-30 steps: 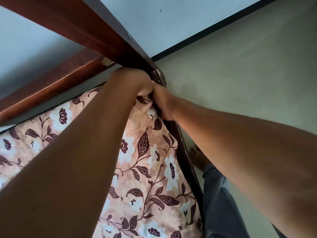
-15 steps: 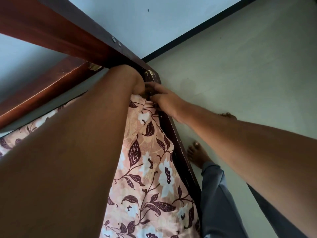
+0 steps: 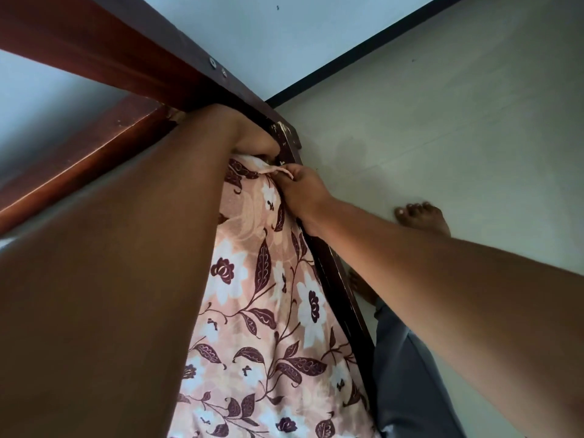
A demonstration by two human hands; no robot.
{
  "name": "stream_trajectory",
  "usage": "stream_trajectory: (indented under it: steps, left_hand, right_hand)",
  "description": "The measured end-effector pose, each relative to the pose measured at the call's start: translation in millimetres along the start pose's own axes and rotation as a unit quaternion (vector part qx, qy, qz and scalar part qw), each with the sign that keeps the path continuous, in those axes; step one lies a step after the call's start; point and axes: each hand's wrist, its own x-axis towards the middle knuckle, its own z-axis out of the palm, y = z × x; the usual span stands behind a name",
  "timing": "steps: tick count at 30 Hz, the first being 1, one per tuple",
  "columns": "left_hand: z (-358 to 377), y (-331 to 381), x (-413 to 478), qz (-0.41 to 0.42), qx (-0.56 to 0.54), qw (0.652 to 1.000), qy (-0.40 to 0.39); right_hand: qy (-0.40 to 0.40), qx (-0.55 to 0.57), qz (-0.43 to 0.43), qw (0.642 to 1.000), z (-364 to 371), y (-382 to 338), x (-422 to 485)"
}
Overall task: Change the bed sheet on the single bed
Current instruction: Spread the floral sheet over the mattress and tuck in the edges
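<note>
Clearly the work is at the bed's corner: the floral bed sheet (image 3: pixel 271 311) lies over the mattress, its corner bunched where the wooden headboard (image 3: pixel 132 67) meets the dark side rail (image 3: pixel 335 279). The right hand (image 3: pixel 300 191) pinches a fold of the sheet's edge just beside the rail. The left hand (image 3: pixel 252 143) reaches into the corner under the headboard; its fingers are hidden, so I cannot tell whether it grips anything. Whether the sheet is being tucked in or pulled free is not plain; I judge the corner is being worked either way. The next move calls for drawing the fold along the narrow gap between mattress and rail. Room is tight against headboard and rail; the floor (image 3: pixel 442 137) to the right is open, with a bare foot (image 3: pixel 423 216) near.
</note>
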Motion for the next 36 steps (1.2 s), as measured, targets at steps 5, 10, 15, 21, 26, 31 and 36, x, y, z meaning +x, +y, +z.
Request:
stream_trajectory:
  steps: [5,10,15,21,26,31,36]
  left_hand:
    - [-1.3,0.1,-15.4,0.017,-0.063,0.996,-0.058]
    - [-8.6,-10.8,-5.4,0.009,0.069,0.997,-0.018]
    - [-9.9,-11.3,2.1,0.037,0.157,0.986,0.05]
    - [-6.0,-6.9,7.5,0.043,0.154,0.985,0.07]
    - [-1.7,-3.2,-14.2,0.083,0.171,0.966,0.173]
    - [33.7,-4.5,-64.6,0.011,0.21,0.916,0.342]
    - [59.9,10.1,-50.6,-0.123,0.251,0.918,0.282]
  right_hand:
    - [0.007,-0.043,-0.002,0.999,9.8,-3.8,10.4]
    - [-0.106,0.012,0.081,0.991,4.9,-6.4,16.3]
    - [-0.157,0.077,0.188,0.966,4.6,-6.6,17.1]
    - [-0.136,0.043,0.228,0.963,4.0,-8.8,21.9]
    - [-0.148,0.017,0.262,0.954,4.7,-10.7,23.9]
    - [-0.174,0.023,0.27,0.947,3.8,-10.2,23.5]
    - [-0.178,0.005,0.28,0.943,4.6,-7.2,23.9]
